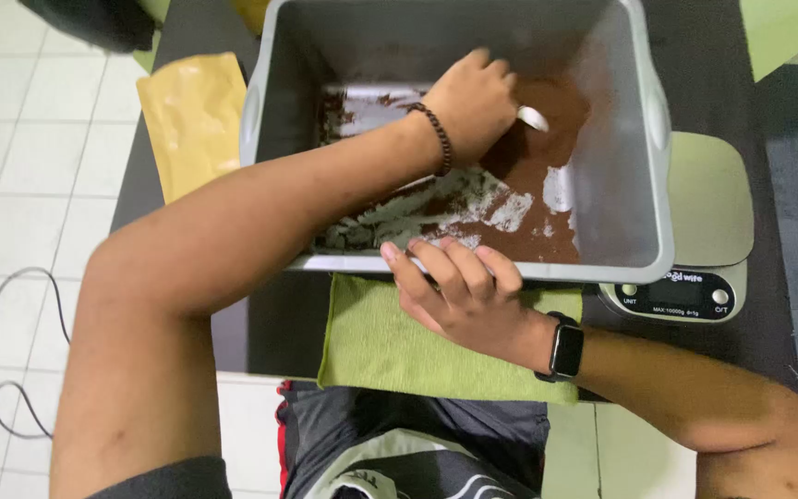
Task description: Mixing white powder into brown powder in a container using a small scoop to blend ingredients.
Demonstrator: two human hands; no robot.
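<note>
1. The left hand reached into one grey tub, its fingers curled shut around one white scoop that lay in the brown powder.
2. The right hand gripped the tub's near rim, fingers together over the edge.
3. One green cloth, one scale and one yellow pouch sat on the worktop.
</note>
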